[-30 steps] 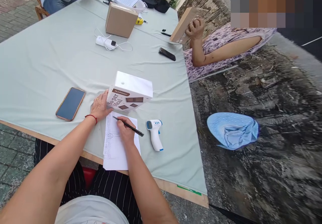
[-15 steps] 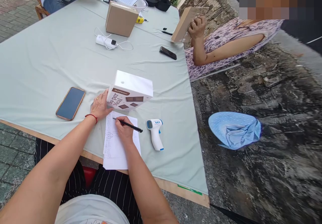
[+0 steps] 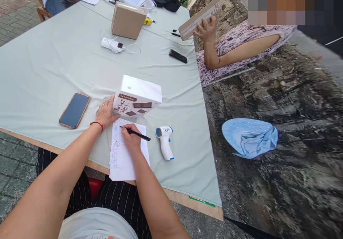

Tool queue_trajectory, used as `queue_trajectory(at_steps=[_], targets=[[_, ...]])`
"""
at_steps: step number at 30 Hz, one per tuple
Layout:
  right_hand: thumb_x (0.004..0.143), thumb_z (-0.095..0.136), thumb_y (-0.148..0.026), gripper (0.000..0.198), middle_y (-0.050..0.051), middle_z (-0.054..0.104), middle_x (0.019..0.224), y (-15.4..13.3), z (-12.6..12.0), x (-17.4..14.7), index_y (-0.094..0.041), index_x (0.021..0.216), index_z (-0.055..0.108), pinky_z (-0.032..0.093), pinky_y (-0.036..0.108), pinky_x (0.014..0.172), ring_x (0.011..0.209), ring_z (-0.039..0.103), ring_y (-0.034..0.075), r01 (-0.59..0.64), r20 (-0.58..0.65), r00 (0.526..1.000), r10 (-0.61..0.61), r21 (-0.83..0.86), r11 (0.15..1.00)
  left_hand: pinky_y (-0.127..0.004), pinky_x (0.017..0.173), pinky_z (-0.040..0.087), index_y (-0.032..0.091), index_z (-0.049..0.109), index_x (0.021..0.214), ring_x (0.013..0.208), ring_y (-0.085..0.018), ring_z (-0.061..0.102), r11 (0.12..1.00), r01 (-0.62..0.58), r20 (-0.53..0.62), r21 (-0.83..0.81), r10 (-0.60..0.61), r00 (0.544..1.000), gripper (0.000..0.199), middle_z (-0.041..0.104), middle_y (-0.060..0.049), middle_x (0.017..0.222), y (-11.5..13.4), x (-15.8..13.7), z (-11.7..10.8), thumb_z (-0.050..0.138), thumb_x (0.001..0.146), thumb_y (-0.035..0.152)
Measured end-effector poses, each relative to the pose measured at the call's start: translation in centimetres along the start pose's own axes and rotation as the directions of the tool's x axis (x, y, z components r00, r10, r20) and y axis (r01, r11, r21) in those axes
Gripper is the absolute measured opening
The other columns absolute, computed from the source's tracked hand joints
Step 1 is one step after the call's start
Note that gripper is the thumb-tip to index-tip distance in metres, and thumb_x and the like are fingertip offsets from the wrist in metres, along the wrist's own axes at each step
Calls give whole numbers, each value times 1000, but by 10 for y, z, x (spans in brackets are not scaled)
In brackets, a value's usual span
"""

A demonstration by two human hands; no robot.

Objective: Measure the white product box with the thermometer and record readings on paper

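My right hand [image 3: 131, 138] is closed around a black pen [image 3: 140, 136], its tip on a printed sheet of paper [image 3: 123, 172] at the table's near edge. My left hand [image 3: 105, 112] lies with fingers stretched along the left side of a white "Super Meal" box [image 3: 140, 88], the thumb near its lower front edge above the paper. To the right of the paper lies a white and blue infrared thermometer [image 3: 164, 143]. A smartphone [image 3: 74, 110] in an orange-brown case rests left of my left hand.
Farther back on the cloth-covered table [image 3: 61, 53] are a brown cardboard box [image 3: 128, 20], a white device with a cable [image 3: 112, 45] and a black phone [image 3: 178, 55]. At right, a person's hand [image 3: 207, 29] holds a cardboard box [image 3: 199, 19]. A blue hat [image 3: 249, 138] lies beyond the table's right edge.
The person at right has tilted their cardboard box and shifted their grip. At the far left, another person's paper has come down to the table. My hands stay almost in place.
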State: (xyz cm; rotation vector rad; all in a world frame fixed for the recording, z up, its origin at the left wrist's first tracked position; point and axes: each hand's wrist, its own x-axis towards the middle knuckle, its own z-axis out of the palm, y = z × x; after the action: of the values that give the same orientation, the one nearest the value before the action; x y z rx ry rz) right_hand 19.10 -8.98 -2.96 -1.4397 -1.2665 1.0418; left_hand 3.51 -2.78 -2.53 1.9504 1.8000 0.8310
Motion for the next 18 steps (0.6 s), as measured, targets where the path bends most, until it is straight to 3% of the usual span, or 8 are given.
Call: queue_trajectory(at_steps=[18], targets=[[66,55,-34,13,-1,62,65,2,1,0,-22,69,61,46,30,63,63,52,15,14,-19,1000,-14,-3,1000,-56,114,34,26,13,153,136,-33,42,1000,1,9,-1,-1,1000,97,46,-13,144,-1,1,1,68,72,31]])
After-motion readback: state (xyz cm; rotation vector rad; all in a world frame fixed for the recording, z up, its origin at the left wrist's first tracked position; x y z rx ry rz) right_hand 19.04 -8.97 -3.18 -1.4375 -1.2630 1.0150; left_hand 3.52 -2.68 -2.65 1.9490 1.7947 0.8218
